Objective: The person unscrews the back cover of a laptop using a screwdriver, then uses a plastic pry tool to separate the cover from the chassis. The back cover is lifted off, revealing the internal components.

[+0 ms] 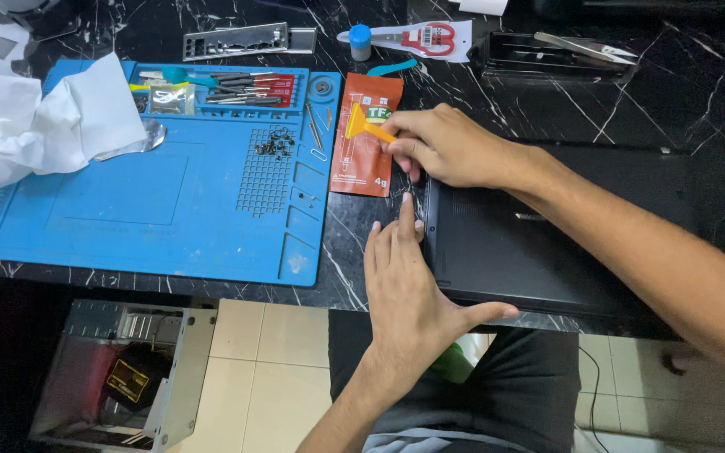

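The left hand (409, 289) lies flat, fingers spread, against the near edge of the black laptop (547, 243) on the marble table (673, 92), apparently to steady it; the right hand (442, 147) pinches a yellow plastic scraper (364, 126) over the orange sachet (367, 134), beside the blue mat (127, 201).

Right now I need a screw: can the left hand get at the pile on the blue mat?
Probably yes: the left hand lies flat beside the mat, holding nothing; nothing blocks the screws.
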